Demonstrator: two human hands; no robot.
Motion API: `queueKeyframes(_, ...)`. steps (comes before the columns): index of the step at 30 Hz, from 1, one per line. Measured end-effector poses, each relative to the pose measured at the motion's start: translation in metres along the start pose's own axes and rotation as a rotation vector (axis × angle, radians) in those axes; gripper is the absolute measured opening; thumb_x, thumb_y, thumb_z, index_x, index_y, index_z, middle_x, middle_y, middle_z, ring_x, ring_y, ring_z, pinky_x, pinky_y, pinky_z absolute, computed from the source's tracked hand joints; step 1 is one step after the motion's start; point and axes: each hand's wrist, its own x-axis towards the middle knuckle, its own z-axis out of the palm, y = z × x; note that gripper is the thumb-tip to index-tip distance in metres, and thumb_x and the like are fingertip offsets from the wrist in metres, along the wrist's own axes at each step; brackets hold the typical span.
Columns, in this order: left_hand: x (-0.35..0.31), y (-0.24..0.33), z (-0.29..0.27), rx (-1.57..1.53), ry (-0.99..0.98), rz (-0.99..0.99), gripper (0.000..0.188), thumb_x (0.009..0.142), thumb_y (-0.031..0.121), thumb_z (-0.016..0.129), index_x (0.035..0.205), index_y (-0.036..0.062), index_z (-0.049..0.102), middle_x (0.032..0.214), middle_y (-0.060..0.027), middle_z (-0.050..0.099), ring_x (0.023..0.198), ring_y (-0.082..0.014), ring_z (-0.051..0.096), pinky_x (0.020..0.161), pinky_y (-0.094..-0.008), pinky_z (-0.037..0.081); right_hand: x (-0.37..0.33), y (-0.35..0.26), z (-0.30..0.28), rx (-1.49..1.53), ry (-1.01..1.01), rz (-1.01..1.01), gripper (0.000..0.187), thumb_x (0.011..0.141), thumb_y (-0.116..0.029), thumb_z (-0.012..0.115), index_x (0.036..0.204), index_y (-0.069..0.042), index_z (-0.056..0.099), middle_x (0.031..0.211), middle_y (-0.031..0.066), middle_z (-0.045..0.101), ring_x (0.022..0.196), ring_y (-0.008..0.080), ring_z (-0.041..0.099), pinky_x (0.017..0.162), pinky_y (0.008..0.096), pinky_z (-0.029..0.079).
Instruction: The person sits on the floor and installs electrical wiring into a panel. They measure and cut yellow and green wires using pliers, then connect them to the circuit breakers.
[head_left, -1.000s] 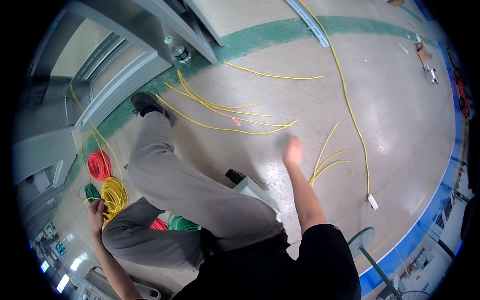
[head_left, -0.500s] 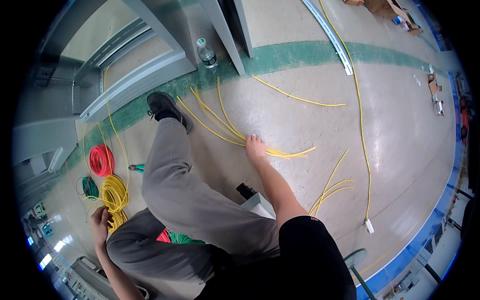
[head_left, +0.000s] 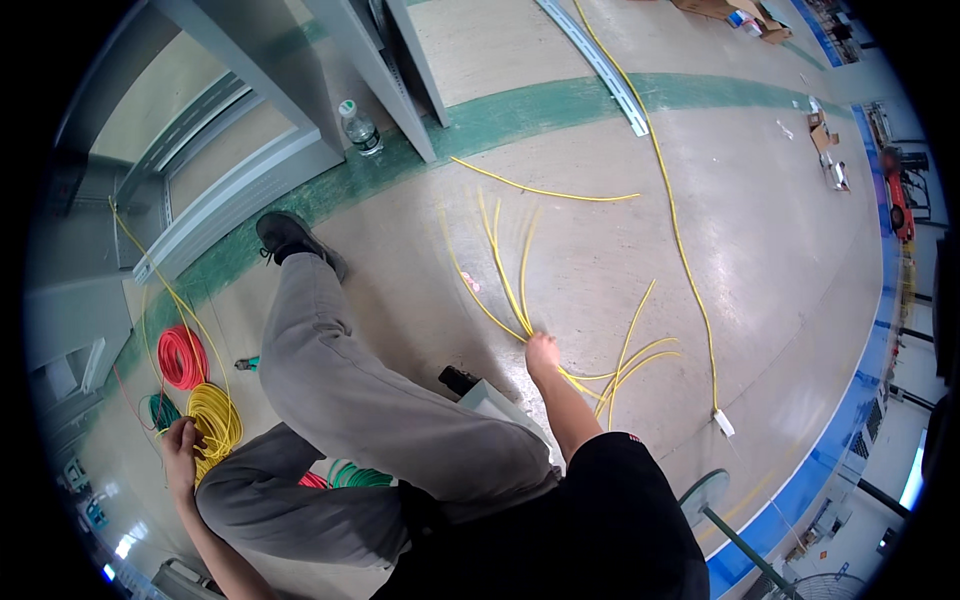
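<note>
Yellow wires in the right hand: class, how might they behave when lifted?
The yellow wires probably act springy rather than limp: their free lengths hold gentle curves. They may splay, since they fan out beyond the right hand. Being thin, they're likely light.

Held wires (head_left: 524, 318) fan ahead of the right hand's (head_left: 543, 352) grip; box (head_left: 510, 405) and leg (head_left: 350, 340) crowd its left; loose wires (head_left: 621, 374) lie right; beyond these, floor (head_left: 670, 390) opens to the cable (head_left: 680, 240).
</note>
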Motion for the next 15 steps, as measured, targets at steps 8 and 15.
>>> queueKeyframes(8,0.013,0.013,0.000,0.024,-0.026,0.045,0.026,0.100,0.023,0.052,0.109,0.0003,0.061,0.077,-0.0027,0.059,0.064,-0.0099,0.059,0.050,-0.0229,0.044,-0.039,0.031,-0.002,0.233,-0.303,0.315,0.029,0.088,-0.018,0.057,0.111,-0.004,0.068,0.115,0.0202,0.067,0.104,0.0319,0.067,0.087,0.0402,0.056)
queueKeyframes(15,-0.041,0.138,0.028,-0.086,0.015,0.508,0.020,0.094,0.016,0.058,0.103,-0.0021,0.062,0.081,-0.0074,0.061,0.074,-0.0179,0.059,0.065,-0.0325,0.048,0.029,-0.012,-0.088,0.169,-0.235,0.208,0.033,0.085,-0.022,0.057,0.110,-0.005,0.069,0.109,0.0185,0.069,0.102,0.0389,0.066,0.088,0.0458,0.054)
